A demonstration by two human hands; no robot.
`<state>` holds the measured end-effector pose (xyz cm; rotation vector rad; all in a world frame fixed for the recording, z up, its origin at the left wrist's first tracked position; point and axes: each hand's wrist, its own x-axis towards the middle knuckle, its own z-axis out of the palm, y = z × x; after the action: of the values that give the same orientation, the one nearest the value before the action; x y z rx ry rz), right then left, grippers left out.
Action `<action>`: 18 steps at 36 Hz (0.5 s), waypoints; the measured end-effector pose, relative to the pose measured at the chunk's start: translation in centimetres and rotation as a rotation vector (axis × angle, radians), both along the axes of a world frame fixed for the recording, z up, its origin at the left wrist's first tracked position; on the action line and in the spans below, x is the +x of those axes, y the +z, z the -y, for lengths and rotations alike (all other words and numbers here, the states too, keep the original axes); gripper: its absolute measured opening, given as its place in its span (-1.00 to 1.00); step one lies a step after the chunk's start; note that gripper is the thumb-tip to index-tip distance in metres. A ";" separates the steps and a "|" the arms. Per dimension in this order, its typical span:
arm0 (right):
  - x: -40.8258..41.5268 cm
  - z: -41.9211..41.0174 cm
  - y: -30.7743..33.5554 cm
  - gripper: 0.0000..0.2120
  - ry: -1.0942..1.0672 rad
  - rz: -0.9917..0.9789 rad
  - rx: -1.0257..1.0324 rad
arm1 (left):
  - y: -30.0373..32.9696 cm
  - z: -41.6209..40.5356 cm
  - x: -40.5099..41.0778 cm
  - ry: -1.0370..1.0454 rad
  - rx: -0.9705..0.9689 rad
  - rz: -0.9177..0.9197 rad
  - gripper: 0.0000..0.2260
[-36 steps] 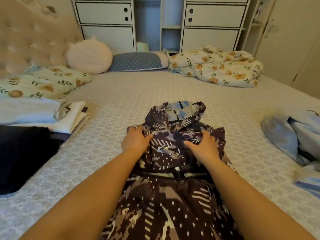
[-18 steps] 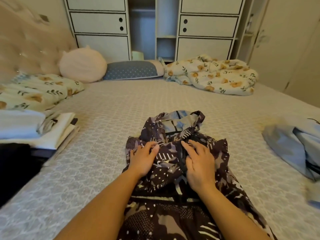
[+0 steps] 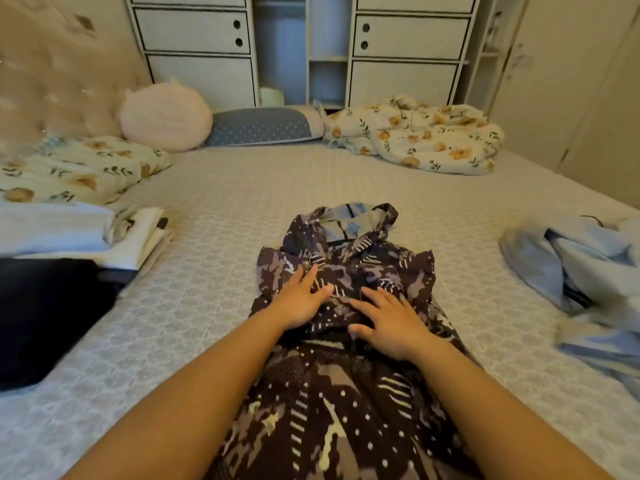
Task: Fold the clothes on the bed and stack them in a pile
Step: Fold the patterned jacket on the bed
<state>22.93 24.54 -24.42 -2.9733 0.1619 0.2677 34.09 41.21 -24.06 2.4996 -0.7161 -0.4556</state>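
A dark brown patterned dress point(image 3: 346, 403) with grey shapes and white dots lies lengthwise in the middle of the bed point(image 3: 225, 216), its collar end away from me. My left hand point(image 3: 301, 299) lies flat on the chest part, fingers spread. My right hand point(image 3: 388, 320) lies flat beside it, palm down on the waist area. Neither hand grips the cloth. A pile of folded white and pale clothes point(image 3: 79, 233) sits at the left. A crumpled light blue garment point(image 3: 585, 271) lies at the right.
A black cloth point(image 3: 45, 313) lies at the left edge near me. Floral pillow point(image 3: 79, 168), round pink cushion point(image 3: 166, 116) and grey dotted pillow point(image 3: 263, 126) line the head end. A floral blanket point(image 3: 415, 136) is bunched at the far right. White drawers point(image 3: 194, 32) stand behind.
My hands went from bunching the dress top to lying flat on it, sliding toward me along the chest. The view tilted down slightly.
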 end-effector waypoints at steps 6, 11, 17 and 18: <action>-8.6 -3.2 -0.2 -0.60 0.026 0.445 0.073 | 1.2 -4.1 -9.5 -0.287 0.163 0.213 -0.43; -14.8 -5.5 -1.0 -0.62 0.062 0.418 0.223 | -2.7 -8.2 -14.8 -0.435 0.418 0.278 -0.36; -20.6 -3.0 -2.3 -0.24 0.146 0.116 -0.049 | -3.5 -12.4 -15.7 -0.311 0.399 0.230 -0.19; -21.6 -2.5 -2.4 -0.20 0.158 0.119 -0.092 | -3.4 -13.1 -16.1 -0.314 0.402 0.216 -0.11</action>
<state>1.31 27.09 -26.85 -3.0868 -0.0771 0.1032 18.03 54.27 -27.49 2.8493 -1.2172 -0.4823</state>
